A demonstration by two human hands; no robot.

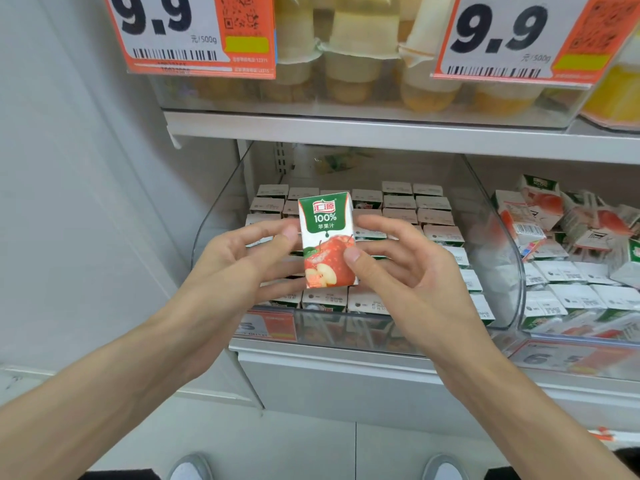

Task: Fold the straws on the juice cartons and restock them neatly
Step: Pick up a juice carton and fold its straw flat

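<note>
Red-and-green juice carton (327, 240), apple pic on its front, is held upright just in front of and above a clear plastic bin (498, 237) on a shop shelf. The person's left hand (239, 258) pinches the carton's left edge w/ thumb and fingers (263, 230). The right hand (405, 268) grips the right side, thumb on the printed face, other digits behind. Both hands are closed on the carton, prob. to steady and turn it. The printed face points at the camera, so any straw on the back is hidden; can't tell if it's folded yet.

Inside the bin: rows of matching cartons (398, 202) stand upright, tops showing, packed tight, likely the neat restock pattern.

Right of the bin: a 2nd bin holds cartons (568, 230) partly tumbled, lying at angles, prob. awaiting the same tidy-up.

Above the bin: a white shelf edge (381, 133), then fruit cups (353, 64) and an orange price tag (194, 32) reading 9.9.

Below the bin: pale floor and two shoe toes (190, 467).
</note>
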